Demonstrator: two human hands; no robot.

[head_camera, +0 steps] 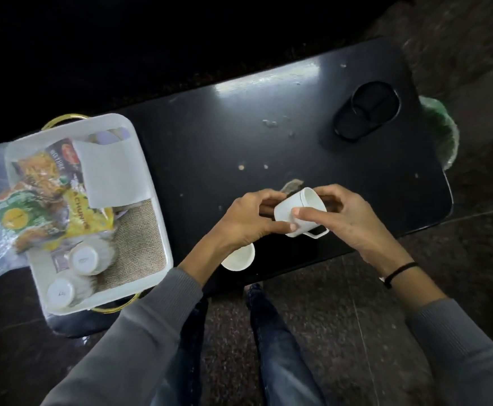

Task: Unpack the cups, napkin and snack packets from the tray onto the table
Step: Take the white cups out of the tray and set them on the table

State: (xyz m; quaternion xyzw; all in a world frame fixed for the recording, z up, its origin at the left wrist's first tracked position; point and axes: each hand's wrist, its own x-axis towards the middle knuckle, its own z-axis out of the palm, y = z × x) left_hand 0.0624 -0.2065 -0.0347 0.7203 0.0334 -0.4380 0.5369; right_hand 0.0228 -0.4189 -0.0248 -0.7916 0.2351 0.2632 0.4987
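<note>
Dim shot, one glare patch on the black table, far side lost in black (wide-angle bend at edges), tray slightly blurred.

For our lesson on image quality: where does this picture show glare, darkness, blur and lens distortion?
Head view: glare streaks the table top; beyond its far edge all is black; the snack packets and tray look smeared and washed out; the cup held by the left hand and right hand is fairly sharp; the wide lens bows the table's edges.
</note>
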